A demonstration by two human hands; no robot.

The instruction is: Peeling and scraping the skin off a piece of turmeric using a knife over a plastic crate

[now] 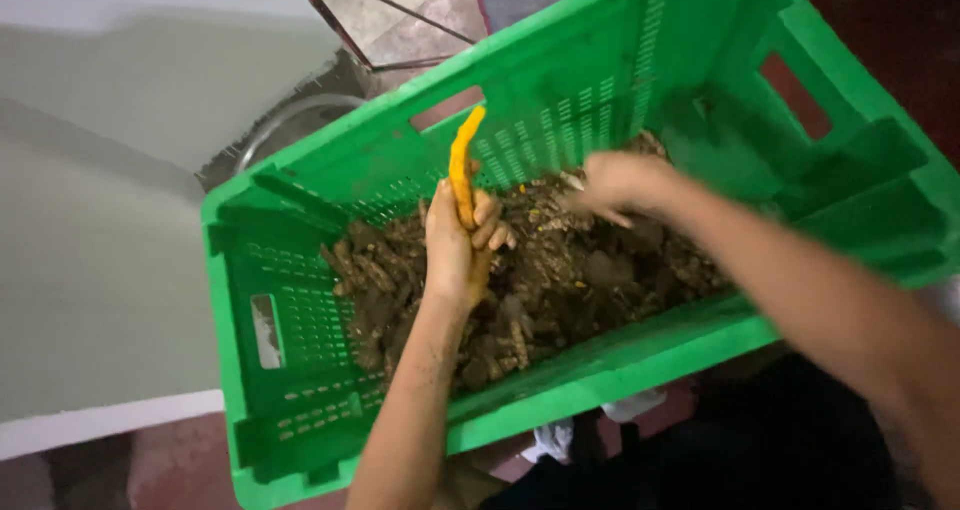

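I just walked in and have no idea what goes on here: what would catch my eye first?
The big green crate fills the middle of the view, tilted, with a heap of brown muddy roots in it. Above the heap, the left hand grips a bright orange peeled root pointing upward. The right hand, blurred, reaches into the heap further back.

Crate (560, 370) bright green, slotted grid pattern on the walls. Roots (560, 280) inside dull brown, earth-coated. Peeled root (461, 170) in left hand (455, 250) vivid orange-yellow; palm stained yellow too. Wall (100, 270) pale grey-green, floor (180, 460) reddish.
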